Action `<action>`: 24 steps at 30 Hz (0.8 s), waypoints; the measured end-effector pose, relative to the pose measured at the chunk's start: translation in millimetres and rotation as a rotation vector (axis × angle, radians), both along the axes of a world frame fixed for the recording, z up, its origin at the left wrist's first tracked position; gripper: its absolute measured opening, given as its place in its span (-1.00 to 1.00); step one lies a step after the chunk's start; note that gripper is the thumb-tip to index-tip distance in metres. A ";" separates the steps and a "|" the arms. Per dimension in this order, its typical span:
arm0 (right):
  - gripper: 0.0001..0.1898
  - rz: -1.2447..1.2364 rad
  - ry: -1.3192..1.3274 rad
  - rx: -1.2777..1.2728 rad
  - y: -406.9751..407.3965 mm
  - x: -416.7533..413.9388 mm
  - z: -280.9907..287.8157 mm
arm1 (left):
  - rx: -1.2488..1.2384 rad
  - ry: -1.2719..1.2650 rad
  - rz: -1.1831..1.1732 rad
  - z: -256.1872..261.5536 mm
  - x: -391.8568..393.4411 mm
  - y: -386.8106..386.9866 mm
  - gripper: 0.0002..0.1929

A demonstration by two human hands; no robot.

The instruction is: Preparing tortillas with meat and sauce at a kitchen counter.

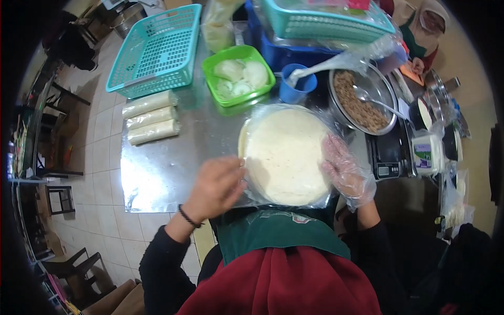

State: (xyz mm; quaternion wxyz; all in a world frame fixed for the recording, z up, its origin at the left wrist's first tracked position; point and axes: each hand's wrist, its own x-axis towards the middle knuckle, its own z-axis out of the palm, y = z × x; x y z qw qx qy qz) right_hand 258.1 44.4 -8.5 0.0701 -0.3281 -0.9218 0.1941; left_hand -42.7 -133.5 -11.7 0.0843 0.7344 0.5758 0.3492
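Note:
A stack of round flatbreads [289, 157] lies on clear plastic at the front of the metal table. My left hand [220, 185], bare with a dark braided wristband, is at the stack's left edge, fingers bent; whether it pinches the plastic or bread edge is unclear. Against the right edge rests my right hand [346, 171] in a clear plastic glove, fingers spread a little. Three plastic-wrapped rolls [152, 117] lie side by side at the table's left. Behind the stack stand a green container [238, 98] with pale food, a blue cup [297, 94] and a steel bowl [393, 98] with brown filling and a spoon.
A turquoise basket [157, 51] stands at the back left, another turquoise basket [330, 25] above a blue crate [299, 55]. A digital scale [388, 170] and a white package [427, 155] are at the right. Another person [429, 35] is at the back right.

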 end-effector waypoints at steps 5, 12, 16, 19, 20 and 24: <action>-0.42 -0.079 0.058 0.095 -13.1 -1.5 -13.9 | 0.054 0.022 0.108 -39.7 54.2 -7.4 -0.73; -0.49 -0.181 0.131 0.015 23.3 -12.7 -14.3 | 0.058 -0.121 0.264 -35.0 70.6 -11.2 -0.79; -0.50 -0.044 0.090 0.216 53.7 -35.0 -23.7 | 0.053 -0.012 0.312 -22.8 61.1 4.5 -0.82; -0.45 -0.052 0.106 0.162 60.2 -44.1 -22.6 | -0.010 -0.017 0.345 -19.0 57.2 18.6 -0.83; -0.44 -0.095 0.124 0.117 61.1 -47.0 -22.3 | -0.050 -0.027 0.365 -16.7 55.3 25.3 -0.83; -0.43 -0.145 0.107 0.032 59.4 -51.7 -16.3 | -0.260 -0.092 0.438 -12.1 45.3 58.3 -0.77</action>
